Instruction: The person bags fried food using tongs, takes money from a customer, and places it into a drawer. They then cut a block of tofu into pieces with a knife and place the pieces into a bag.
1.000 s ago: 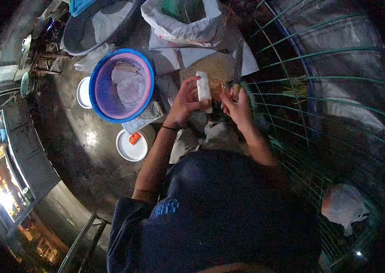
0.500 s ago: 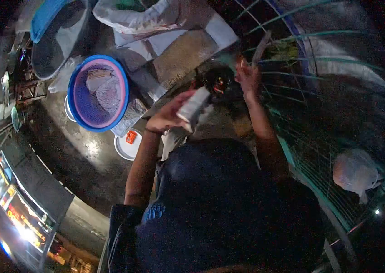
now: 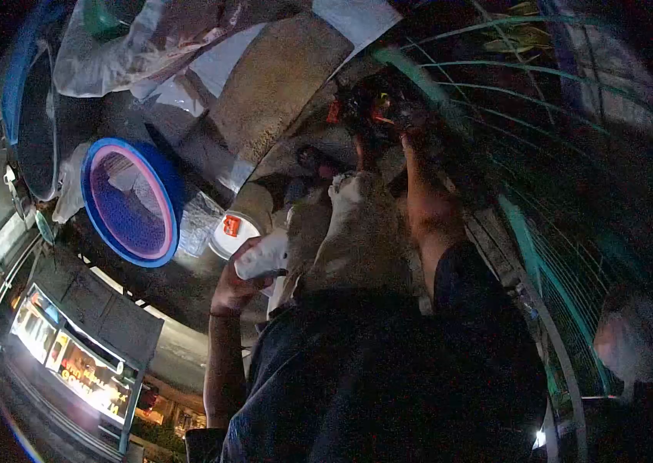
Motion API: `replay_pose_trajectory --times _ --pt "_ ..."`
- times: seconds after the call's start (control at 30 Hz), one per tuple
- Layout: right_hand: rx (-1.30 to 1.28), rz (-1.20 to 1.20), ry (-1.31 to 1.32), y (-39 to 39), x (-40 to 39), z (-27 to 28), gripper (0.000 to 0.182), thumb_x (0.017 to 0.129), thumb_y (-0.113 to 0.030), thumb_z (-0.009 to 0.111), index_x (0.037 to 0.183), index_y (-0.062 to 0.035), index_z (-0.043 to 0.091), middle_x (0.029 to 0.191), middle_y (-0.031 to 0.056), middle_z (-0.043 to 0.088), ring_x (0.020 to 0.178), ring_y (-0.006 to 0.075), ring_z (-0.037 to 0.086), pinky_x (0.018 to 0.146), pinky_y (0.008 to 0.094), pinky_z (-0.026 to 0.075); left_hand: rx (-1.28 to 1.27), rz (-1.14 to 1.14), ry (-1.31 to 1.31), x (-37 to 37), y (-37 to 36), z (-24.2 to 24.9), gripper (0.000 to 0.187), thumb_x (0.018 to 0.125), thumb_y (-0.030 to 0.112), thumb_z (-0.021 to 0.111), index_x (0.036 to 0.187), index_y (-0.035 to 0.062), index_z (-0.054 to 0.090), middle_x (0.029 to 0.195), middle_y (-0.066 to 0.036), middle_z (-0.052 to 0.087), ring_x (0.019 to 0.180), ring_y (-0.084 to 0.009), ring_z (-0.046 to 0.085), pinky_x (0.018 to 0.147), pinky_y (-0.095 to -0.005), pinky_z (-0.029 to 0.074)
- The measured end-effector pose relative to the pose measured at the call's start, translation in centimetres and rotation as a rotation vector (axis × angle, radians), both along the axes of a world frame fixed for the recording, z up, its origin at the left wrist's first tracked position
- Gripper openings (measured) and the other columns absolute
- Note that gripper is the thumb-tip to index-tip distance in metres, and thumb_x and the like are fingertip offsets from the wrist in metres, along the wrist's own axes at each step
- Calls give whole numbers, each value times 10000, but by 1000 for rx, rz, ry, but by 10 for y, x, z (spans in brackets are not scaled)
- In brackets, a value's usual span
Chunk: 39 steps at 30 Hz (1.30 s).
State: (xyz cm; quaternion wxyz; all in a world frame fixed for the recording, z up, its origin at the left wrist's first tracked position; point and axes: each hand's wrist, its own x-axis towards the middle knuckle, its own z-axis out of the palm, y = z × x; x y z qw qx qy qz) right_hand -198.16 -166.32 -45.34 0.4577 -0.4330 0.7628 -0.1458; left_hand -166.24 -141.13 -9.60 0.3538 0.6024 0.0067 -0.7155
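A pale, wrapped block [image 3: 262, 255] sits low beside the person's body, gripped by the left hand [image 3: 235, 279], fingers curled around it. The right hand [image 3: 411, 130] reaches far forward into dark clutter [image 3: 369, 104] by the green fence bars [image 3: 450, 100]; its grip is too dim to judge. A white lid [image 3: 232, 235] lies just beyond the block, near the blue basket [image 3: 132, 202].
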Motion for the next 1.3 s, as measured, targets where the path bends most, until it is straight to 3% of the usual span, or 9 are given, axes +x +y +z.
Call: replay_pose_trajectory --times 0.33,0.47,0.7,0.77,0.87,1.0,1.07,1.17,1.3 --pt "-99 -30 -34 -11 -7 -13 290 984 -301 515 1140 -57 500 785 -5 514 647 103 495 540 264 409 22 -280 -314 -17 -26 -18 525 695 33 790 1127 59 494 1086 -79 611 1006 -187 602 876 -364 515" --pt "-162 -57 -176 4 -24 33 313 993 -317 499 1170 -60 488 792 -11 496 650 102 476 548 270 398 35 -139 -201 -13 -67 -27 452 739 21 769 1109 53 511 1038 -72 636 984 -135 591 854 -296 489" --pt "-173 -83 -730 63 -45 111 347 1006 -340 475 1215 -64 471 802 -19 470 655 101 449 560 278 380 -517 -279 -726 30 -152 -74 474 683 99 778 1114 23 596 1161 -164 604 1055 -320 597 909 -368 463" --pt "-107 613 -34 59 -63 119 556 997 -279 479 1455 -28 289 1437 195 391 1240 260 486 935 339 445 -764 -501 -1023 48 -182 -78 443 681 61 720 1112 39 619 1186 -180 581 1105 -378 550 948 -392 451" --pt "-34 393 -83 9 49 280 394 1020 -387 404 1131 -18 484 805 88 549 661 198 544 599 331 428 -871 -690 -1293 58 -216 -105 451 684 3 659 1131 51 621 1210 -164 571 1157 -367 512 983 -407 438" --pt "-394 595 71 -15 69 249 433 1019 -397 389 1152 2 491 789 131 566 677 294 584 602 391 439 -746 -793 -1366 51 -225 -89 488 690 -34 617 1170 55 590 1207 -155 558 1184 -366 476 1014 -421 423" --pt "-481 647 22 -20 85 246 417 1013 -379 403 1150 1 506 795 202 599 727 406 603 615 462 446 -1016 -568 -1466 51 -219 -91 489 693 -13 646 1170 59 568 1168 -158 548 1166 -368 475 983 -418 432" --pt "-758 1011 149 -23 93 252 340 1001 -330 443 1090 -10 516 774 242 609 738 448 607 600 502 449 -865 -294 -1428 37 -199 -80 473 699 13 680 1154 62 559 1106 -151 554 1111 -370 505 943 -424 439" --pt "-574 1002 47 -22 140 284 266 982 -285 484 986 -22 521 734 240 606 684 446 602 559 516 452 -663 -127 -1289 11 -189 -88 454 700 37 707 1130 59 563 1100 -151 556 1075 -376 522 909 -429 442"
